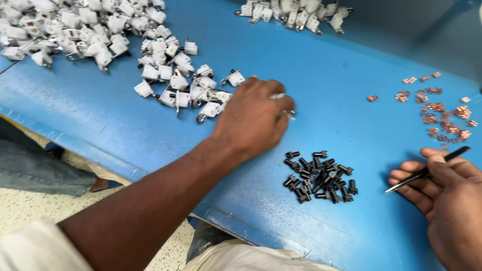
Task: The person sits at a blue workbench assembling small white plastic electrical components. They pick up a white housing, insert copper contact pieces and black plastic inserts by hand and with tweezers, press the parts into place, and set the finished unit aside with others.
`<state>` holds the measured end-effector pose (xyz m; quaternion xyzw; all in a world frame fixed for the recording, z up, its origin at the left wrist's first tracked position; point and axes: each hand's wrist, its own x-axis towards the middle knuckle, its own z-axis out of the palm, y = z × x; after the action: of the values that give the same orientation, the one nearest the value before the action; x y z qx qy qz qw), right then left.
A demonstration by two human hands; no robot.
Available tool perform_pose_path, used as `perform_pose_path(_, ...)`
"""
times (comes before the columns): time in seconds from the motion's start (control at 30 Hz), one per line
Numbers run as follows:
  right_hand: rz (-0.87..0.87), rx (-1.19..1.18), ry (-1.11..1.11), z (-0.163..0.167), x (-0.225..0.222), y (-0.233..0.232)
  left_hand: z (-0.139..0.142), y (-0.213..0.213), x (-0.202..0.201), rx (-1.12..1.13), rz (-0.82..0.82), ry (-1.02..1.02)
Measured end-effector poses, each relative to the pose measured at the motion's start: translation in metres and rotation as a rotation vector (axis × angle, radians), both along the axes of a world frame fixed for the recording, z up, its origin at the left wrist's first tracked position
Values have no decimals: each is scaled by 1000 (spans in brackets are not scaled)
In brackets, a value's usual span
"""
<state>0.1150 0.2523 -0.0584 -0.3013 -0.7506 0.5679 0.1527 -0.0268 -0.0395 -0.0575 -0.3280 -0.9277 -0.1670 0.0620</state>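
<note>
White plastic part (277, 96) in left grip (253, 118), by white heap (186, 85).

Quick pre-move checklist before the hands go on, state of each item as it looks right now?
1. Left hand holds a white part: ok, mostly hidden by fingers.
2. Right hand grips tweezers: ok.
3. Tweezer tips empty: ok.
4. Black pins piled between the hands: ok.
5. Copper pieces lie beyond the right hand: ok.
6. White part's orientation: cannot tell.
</note>
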Motion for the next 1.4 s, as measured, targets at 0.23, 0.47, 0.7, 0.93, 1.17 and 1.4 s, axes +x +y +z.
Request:
perform_pose_path(0.23,-67,165,3,4,1,-26,6,-21,-15,-79,116,200)
perform_pose_path(0.47,-65,168,11,3,2,-26,2,-42,-40,-111,259,207)
perform_pose_path(0.7,-32,318,-333,8,-16,-7,14,-55,-22,128,291,245)
perform_pose_path(0.93,449,1016,-320,16,-81,-11,33,-118,42,183,682,-17)
perform_pose_path(1.17,1003,954,-356,76,-174,-162,61,-116,31,-28,752,-348)
perform_pose_path(1.4,1258,1177,-635,90,-209,-243,76,-107,12,-106,765,-469)
